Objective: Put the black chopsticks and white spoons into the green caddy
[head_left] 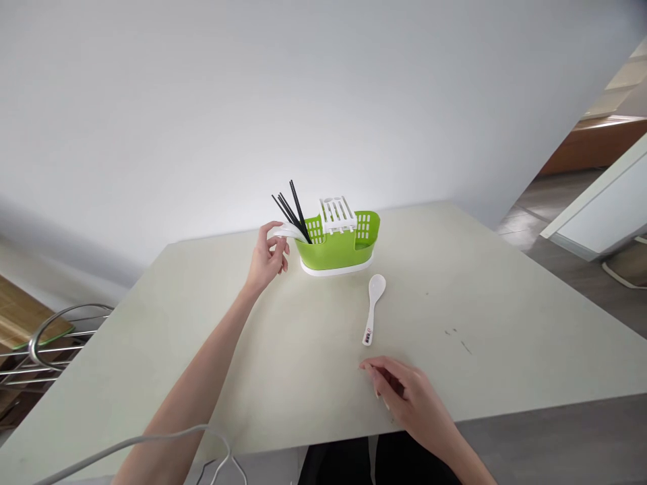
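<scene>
Seen from the room, the two hands are set well apart. The left hand [267, 256] is at the far side, pinching a white utensil [290, 231], apparently a spoon, between thumb and fingers. The utensil is tilted, its right end at the left rim of the green basket [336, 257]. The right hand [407, 401] is at the near edge, fingers curled and thumb close to the index fingertip; I cannot tell whether these tips meet. A white spoon [375, 296] lies just beyond the right hand, not touching it, bowl to the far side and marked handle to the near side.

The basket stands upright on a white base. Black chopsticks [296, 210] lean leftward out of its left compartment. A white slatted rack [337, 215] is mounted at its middle, towards the far side.

All of these stand or lie on the pale table [480, 303], except the hands and the utensil. A grey cable [151, 438] crosses at near left, in front of the left forearm. A plain wall [303, 87] forms the far side.
</scene>
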Demonstrator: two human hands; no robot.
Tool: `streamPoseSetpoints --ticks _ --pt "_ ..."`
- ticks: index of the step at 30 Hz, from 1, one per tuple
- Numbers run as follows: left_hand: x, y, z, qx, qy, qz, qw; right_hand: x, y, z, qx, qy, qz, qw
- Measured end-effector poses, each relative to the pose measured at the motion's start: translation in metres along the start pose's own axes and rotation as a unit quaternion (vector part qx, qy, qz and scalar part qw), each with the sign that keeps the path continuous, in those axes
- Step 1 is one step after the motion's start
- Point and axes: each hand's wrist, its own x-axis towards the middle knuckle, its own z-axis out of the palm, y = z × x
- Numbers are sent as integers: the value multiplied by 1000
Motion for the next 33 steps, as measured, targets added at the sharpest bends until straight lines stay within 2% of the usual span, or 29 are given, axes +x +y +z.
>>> streamPoseSetpoints --ticks 8,14,19,25,28,33 --pt "-12 1 3 -10 42 6 999 0 3 1 -2 -6 11 1000" --pt "-33 -22 8 -28 67 -21 997 0 4 2 -13 -1 7 1000" --pt "-54 -45 9 -27 42 -81 995 1 0 1 -13 9 9 1000" --pt "-58 -55 -2 -43 31 -120 991 8 -4 -7 -1 -2 27 1000" --pt "-58 -56 -4 -52 44 -133 989 20 -2 -19 -26 33 26 999" --pt "-61 -57 -5 -48 36 -132 989 57 11 -51 -65 170 68 981"
